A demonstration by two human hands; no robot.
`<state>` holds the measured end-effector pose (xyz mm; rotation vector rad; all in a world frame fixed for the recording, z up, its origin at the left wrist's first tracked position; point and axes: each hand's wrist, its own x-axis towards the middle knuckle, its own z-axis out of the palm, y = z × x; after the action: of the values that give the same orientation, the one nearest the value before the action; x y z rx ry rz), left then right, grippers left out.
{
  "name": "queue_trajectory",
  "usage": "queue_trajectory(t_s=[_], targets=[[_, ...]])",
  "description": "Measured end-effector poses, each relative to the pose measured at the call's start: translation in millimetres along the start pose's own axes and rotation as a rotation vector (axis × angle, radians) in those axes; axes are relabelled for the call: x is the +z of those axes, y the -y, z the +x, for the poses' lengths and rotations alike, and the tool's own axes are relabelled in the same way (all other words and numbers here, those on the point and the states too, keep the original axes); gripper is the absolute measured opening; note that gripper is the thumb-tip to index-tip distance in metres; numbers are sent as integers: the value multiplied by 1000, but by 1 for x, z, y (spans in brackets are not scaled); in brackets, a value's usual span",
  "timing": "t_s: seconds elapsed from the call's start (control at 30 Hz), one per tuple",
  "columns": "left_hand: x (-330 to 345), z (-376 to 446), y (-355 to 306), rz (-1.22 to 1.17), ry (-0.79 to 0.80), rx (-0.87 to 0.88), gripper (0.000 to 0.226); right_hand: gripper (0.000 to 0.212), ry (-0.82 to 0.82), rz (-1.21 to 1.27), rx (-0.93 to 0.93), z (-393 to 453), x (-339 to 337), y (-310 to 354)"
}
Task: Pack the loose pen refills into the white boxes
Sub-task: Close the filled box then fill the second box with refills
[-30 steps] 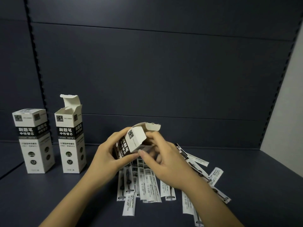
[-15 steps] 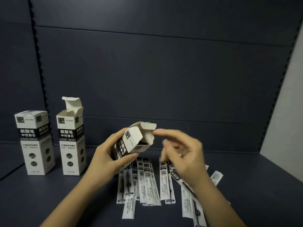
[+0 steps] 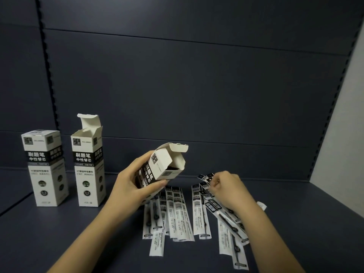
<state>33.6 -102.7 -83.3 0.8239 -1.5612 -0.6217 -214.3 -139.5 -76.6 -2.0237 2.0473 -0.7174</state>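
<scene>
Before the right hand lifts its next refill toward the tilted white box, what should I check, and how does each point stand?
1. Tilted white cardboard box gripped by the left hand: ok.
2. Its top flap open, mouth clear: ok.
3. Room left inside; something dark shows there: cannot tell.
4. Right hand curled on the sleeved pen refills at the pile's far end: ok.
5. Only one refill pinched: cannot tell.
6. Standing white box with raised flap ready as the next box: ok.
</scene>
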Motion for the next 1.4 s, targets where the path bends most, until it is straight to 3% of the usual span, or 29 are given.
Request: queue_trajectory(t_s=[0.1,0.37,0.67,0.73,0.87,0.97,1.13,1.4], targets=[[0,0,-1,-3,-5,3,67,4,37,-132,66,-3,-4,-3],[1,-1,0,13,3,-8,73,28,157,-198,131,-7,-7,1],[1,-1,-2,32,-4,-3,74,15,160,-104,109,2,0,-3],[0,-1,-2,28,-1,-1,73,33,121,-28,78,5,2,-7],[0,-1,-5,24,5,2,68,11,14,264,-78,-2,-7,2],[1,-1,-5,15,2,-4,66,7,-40,516,-257,-13,-17,15],[1,-2,-5,14,9,-9,67,13,80,779,-480,-31,-32,30],[4,-1,-8,36,27,-1,69,16,106,1104,-616,-47,-38,41]])
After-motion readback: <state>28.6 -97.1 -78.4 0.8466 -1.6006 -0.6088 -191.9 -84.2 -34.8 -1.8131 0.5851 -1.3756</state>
